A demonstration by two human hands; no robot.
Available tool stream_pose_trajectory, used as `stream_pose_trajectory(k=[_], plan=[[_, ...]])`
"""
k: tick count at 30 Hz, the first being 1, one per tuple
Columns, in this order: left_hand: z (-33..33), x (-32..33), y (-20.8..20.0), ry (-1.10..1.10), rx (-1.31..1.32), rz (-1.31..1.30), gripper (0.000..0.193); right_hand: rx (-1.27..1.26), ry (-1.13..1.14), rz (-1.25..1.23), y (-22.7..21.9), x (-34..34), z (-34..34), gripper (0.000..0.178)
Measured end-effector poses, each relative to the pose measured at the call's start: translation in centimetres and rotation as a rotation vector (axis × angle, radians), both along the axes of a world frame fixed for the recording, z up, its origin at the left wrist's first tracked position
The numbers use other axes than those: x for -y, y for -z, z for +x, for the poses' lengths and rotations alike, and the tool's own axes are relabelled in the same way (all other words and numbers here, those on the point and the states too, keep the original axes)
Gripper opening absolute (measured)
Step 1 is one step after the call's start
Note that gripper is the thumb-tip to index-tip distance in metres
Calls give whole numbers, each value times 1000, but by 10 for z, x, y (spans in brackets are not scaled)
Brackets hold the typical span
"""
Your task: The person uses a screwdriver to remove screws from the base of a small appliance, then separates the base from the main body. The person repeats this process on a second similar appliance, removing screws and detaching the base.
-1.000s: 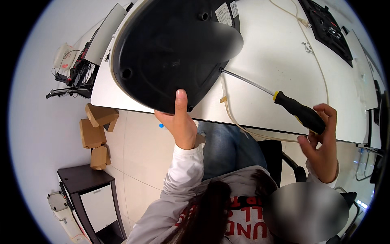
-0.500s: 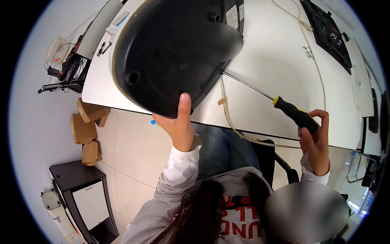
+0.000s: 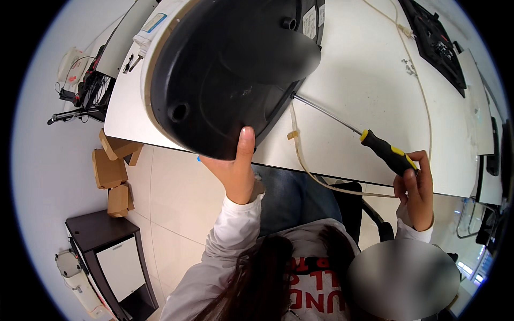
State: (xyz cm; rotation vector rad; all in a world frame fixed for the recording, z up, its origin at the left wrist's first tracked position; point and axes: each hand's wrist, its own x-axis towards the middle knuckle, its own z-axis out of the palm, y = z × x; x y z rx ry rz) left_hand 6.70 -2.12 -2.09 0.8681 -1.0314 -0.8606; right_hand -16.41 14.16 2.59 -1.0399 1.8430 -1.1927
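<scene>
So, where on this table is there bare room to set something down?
The widest bare patch of the white table lies between the black housing, the screwdriver and the right-hand pale cable. Another, the left corner, lies between housing and table edge. Crowded: upper right, with black case, small loose pieces and cable.

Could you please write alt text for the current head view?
A person's left hand grips a large, rounded black casing over a white table, while the right hand holds a black-and-yellow screwdriver by its handle, its tip at the casing's edge.
</scene>
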Motion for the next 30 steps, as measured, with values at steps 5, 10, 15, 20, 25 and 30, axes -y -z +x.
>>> stream_pose_trajectory(k=[5, 10, 15, 20, 25, 30], plan=[[1, 0, 0, -1, 34, -29, 48, -62, 78, 1, 8, 9, 1, 39], [2, 0, 2, 27, 62, -29, 51, -114, 41, -97, 8, 4, 9, 46], [8, -1, 6, 104, 95, -2, 62, -65, 4, 100, 3, -1, -3, 26], [7, -1, 6, 105, 106, -21, 59, -107, 47, 38, 1, 10, 3, 27], [9, -1, 6, 118, 118, -23, 56, -252, 38, -115, 8, 8, 11, 46], [8, -1, 6, 127, 107, -13, 56, -283, 47, -7, 0, 10, 3, 24]])
